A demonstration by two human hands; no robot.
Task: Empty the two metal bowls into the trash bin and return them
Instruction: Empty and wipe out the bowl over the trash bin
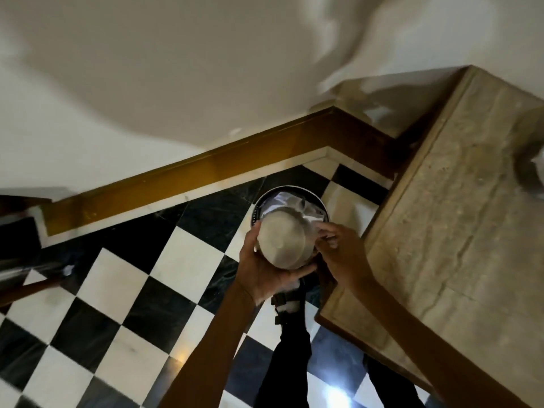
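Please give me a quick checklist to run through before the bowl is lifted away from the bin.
1. Metal bowl is upturned over the trash bin: ok.
2. Left hand grips the bowl: ok.
3. Right hand steadies its rim: ok.
4. Bowl fully emptied: cannot tell, inside hidden.
5. Bin liner open beneath: ok.
6. Second bowl on the table at the frame's edge: cannot tell, blurred.

The trash bin (290, 198) mouth is largely covered by the upturned metal bowl (284, 242); only its 12 o'clock portion is left open. Passage at 3 o'clock is blocked by the stone counter (459, 219). The checkered floor (141, 278) at 9 o'clock is left clear.
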